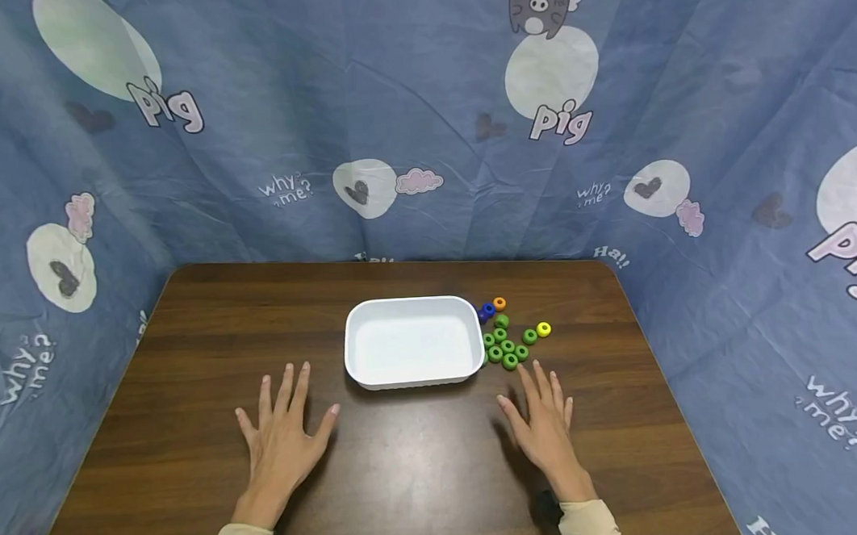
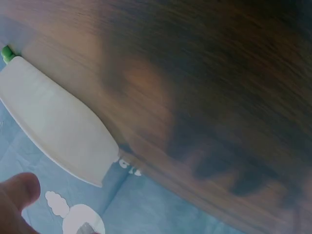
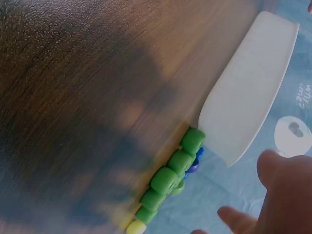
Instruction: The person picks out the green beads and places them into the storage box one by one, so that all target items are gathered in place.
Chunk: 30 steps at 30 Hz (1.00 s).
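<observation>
A white rectangular tray (image 1: 416, 380) stands on the wooden table, nothing inside it. Against its right side lie several green beads (image 1: 508, 346) with holes, two blue beads (image 1: 488, 309), an orange bead (image 1: 499, 303) and a yellow bead (image 1: 544, 329). My left hand (image 1: 283, 445) is spread with straight fingers, left of the tray and nearer me, holding nothing. My right hand (image 1: 546, 425) is also spread, its fingertips just on the near side of the beads. In the right wrist view its thumb (image 3: 273, 170) shows near the green beads (image 3: 165, 179).
The brown wooden table (image 1: 418, 486) has rounded far corners. A blue cloth (image 1: 420, 98) printed with pigs and words hangs around its back and sides. Shadows of the hands fall on the tabletop.
</observation>
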### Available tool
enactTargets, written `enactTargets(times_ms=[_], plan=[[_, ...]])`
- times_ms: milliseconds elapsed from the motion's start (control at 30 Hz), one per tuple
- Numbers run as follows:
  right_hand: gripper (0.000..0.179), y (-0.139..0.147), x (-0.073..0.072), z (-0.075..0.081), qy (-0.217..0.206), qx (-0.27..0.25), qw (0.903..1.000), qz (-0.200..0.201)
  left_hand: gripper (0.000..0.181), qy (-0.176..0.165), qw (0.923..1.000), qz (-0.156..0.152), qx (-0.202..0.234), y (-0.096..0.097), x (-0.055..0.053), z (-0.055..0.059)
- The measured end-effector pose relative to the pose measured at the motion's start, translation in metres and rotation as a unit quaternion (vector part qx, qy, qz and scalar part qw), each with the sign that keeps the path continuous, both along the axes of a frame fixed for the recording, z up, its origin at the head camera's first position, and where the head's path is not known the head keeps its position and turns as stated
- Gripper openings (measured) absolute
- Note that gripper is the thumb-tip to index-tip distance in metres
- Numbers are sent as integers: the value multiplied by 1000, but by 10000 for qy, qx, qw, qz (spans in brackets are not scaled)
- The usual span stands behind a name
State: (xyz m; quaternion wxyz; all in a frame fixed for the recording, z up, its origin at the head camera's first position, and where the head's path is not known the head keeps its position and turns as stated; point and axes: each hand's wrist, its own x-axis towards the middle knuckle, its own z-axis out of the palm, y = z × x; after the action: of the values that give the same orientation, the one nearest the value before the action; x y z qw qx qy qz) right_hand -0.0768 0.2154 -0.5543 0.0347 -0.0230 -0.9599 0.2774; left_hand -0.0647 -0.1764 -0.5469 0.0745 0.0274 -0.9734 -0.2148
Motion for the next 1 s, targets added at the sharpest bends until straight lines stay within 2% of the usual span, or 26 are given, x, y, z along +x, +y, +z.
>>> enactTargets(times_ms=[133, 233, 300, 367, 467, 633, 733, 867, 1000], plan=[[64, 1, -1, -1, 627, -127, 9975, -296, 85, 155, 9997, 10, 199, 2, -3, -3], [44, 3, -4, -2, 1088, -272, 9924, -501, 86, 280, 9983, -107, 504, 4, -6, -6], [33, 5, -7, -2, 1162, -344, 9907, -610, 87, 236, 9967, -254, 733, 6, -10, -8], [27, 8, -13, -2, 1127, -396, 9903, -706, 88, 202, 9947, -454, 903, 9, -15, -10], [27, 13, -26, -2, 854, -465, 9921, -795, 87, 123, 9913, -816, 1025, 13, -24, -10], [34, 19, -53, -8, 406, -619, 9943, -763, 70, 258, 9870, -1280, 939, 22, -32, -11], [37, 18, -63, -11, 288, -563, 9962, -605, 56, 393, 9867, -1308, 885, 28, -35, -12], [38, 12, -71, -13, 277, -457, 9978, -387, 44, 490, 9885, -1136, 870, 32, -37, -13], [37, 6, -74, -14, 288, -416, 9979, -410, 37, 587, 9900, -985, 819, 33, -38, -13]])
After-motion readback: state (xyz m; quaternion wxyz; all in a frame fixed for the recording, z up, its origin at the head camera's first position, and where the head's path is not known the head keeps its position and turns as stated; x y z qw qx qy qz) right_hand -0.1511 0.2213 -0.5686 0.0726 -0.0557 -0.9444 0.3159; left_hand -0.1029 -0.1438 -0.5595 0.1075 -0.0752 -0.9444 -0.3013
